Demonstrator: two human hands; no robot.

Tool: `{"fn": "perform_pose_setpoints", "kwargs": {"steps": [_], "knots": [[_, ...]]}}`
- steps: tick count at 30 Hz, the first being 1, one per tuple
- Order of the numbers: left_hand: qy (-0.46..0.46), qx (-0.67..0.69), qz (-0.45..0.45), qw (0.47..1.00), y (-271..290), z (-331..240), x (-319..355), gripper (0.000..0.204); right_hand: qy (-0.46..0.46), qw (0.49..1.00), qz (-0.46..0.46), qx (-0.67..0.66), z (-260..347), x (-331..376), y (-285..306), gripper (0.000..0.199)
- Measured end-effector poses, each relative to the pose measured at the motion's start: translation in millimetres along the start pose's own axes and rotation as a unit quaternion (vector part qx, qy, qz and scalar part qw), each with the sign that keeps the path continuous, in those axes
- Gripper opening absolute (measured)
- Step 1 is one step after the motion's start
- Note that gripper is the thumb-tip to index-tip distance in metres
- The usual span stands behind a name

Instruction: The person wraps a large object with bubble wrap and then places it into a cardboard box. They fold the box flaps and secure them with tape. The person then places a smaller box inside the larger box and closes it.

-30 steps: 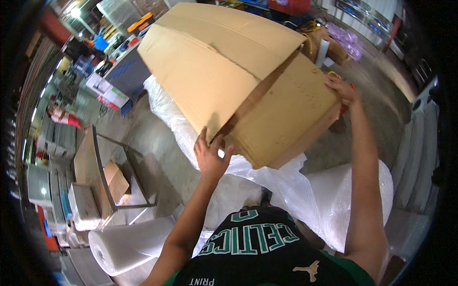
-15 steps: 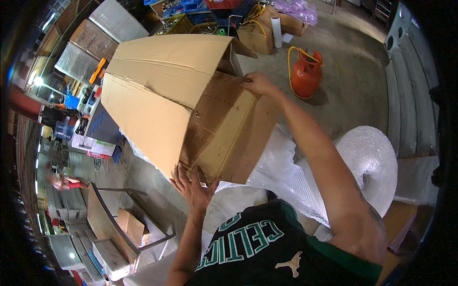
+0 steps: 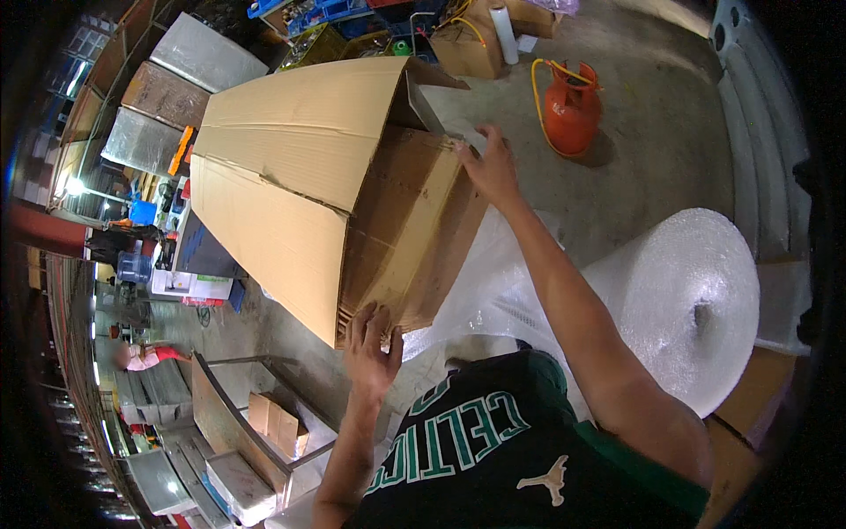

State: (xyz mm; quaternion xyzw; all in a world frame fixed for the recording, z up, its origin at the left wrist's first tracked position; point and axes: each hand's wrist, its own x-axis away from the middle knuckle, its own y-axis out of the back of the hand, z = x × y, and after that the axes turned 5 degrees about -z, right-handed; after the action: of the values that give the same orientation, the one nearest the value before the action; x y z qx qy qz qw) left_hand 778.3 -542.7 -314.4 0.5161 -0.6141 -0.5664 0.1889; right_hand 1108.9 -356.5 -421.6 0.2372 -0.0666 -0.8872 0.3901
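Note:
A big cardboard box (image 3: pixel 273 176) lies in front of me, its open end turned toward me. Its long pale outer panels stretch away to the upper left. Browner cardboard with a lengthwise tape strip (image 3: pixel 412 216) shows within the open end. My right hand (image 3: pixel 492 172) grips the far right corner of this cardboard, thumb on the edge and fingers spread beyond it. My left hand (image 3: pixel 372 353) holds the near lower corner, fingers over the edge and thumb apart. Part of each hand's contact is hidden.
A large bubble wrap roll (image 3: pixel 683 309) stands at my right; its loose sheet (image 3: pixel 502 282) runs under the box. An orange gas cylinder (image 3: pixel 571 115) with a yellow hose stands beyond. A metal-framed table (image 3: pixel 238 423) is at lower left. Wrapped boxes (image 3: pixel 207 53) are stacked at upper left.
The box's open end has tipped slightly, and the inner cardboard sits further in. My right hand has shifted to the corner with fingers more spread. My left hand has moved slightly right.

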Motion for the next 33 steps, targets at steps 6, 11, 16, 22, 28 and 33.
{"fn": "perform_pose_setpoints", "kwargs": {"steps": [6, 11, 16, 22, 28, 33], "knots": [[0.008, -0.014, 0.078, 0.997, -9, -28, -66, 0.071, -0.002, 0.979, 0.195, -0.060, -1, -24, 0, 0.050], [0.025, -0.111, 0.066, 0.991, -29, -29, -88, 0.071, -0.004, 0.981, 0.173, -0.084, 1, -34, -27, 0.054], [0.077, -0.198, 0.057, 0.976, -54, -5, -92, 0.055, -0.035, 0.996, 0.078, -0.023, 2, -32, -61, 0.065], [0.062, -0.192, 0.043, 0.979, -64, 29, -87, 0.044, 0.028, 1.000, 0.011, 0.004, 9, -22, -90, 0.048], [0.137, 0.014, 0.048, 0.989, -45, 29, -99, 0.060, -0.020, 0.982, 0.186, -0.029, 12, -37, -49, 0.054], [0.084, -0.037, 0.077, 0.993, -28, 7, -101, 0.081, -0.024, 0.981, 0.194, 0.006, -12, -35, 21, 0.053]]}}
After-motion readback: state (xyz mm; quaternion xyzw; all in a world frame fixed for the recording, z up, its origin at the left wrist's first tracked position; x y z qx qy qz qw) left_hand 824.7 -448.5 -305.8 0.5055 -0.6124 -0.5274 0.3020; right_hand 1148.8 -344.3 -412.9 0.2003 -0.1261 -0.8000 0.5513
